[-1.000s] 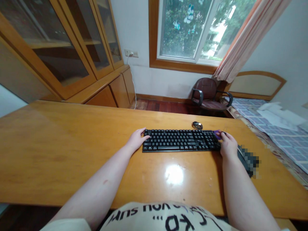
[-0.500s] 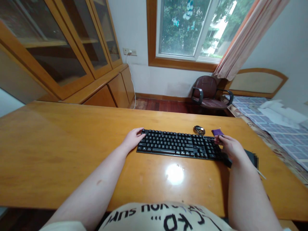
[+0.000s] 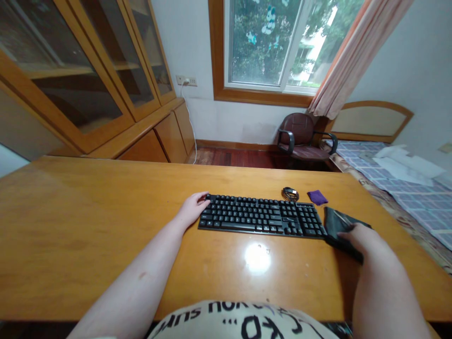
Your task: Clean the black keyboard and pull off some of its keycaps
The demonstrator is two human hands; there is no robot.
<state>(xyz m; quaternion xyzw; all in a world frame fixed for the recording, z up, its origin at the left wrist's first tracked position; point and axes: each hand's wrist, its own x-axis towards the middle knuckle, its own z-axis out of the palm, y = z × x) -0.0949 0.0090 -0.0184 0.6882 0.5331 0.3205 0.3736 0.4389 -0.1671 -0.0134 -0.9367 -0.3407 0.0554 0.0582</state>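
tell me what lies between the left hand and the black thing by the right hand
In the head view, the keyboard lies between the left hand and the black thing.

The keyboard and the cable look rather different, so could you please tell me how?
The keyboard is long and rectangular; the cable is coiled into a small ring. The left hand touches the keyboard, while no hand touches the cable. Both are dark and on the desk.

Upside down on the shirt [image 3: 203,325] reads "YOU"; the markings on the keyboard [image 3: 247,215] are too small to read
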